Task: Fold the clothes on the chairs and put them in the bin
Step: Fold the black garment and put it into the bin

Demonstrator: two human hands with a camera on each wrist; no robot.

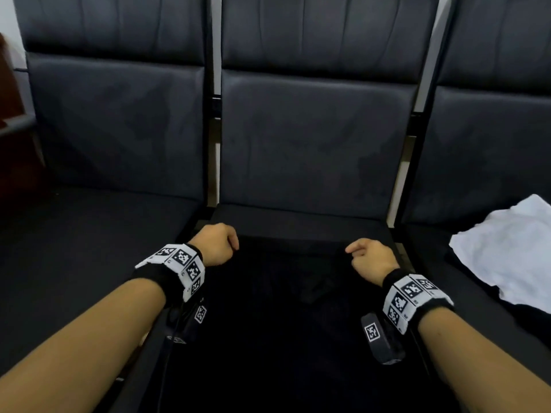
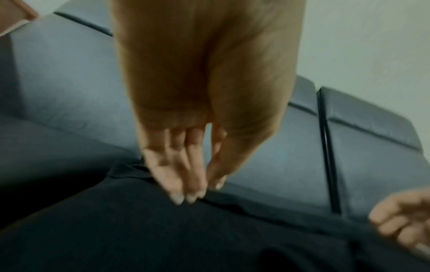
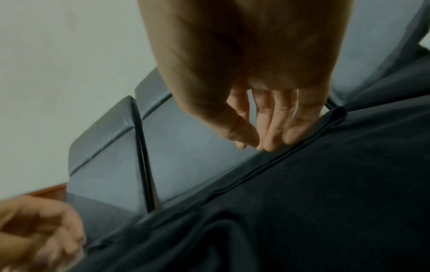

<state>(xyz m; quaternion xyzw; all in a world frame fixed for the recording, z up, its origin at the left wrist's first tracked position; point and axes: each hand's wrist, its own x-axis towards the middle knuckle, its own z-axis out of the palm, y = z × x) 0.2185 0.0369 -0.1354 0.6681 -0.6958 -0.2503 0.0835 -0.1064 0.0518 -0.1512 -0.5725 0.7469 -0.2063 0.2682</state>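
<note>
Fingers (image 2: 179,176) are pinching the far hem of the black garment (image 1: 283,308); folding is hardly begun, the white cloth (image 1: 507,248) is untouched.

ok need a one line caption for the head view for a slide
Both hands, left hand and right hand, at the far edge of a black garment on the middle chair; white garment waits alongside.
</note>
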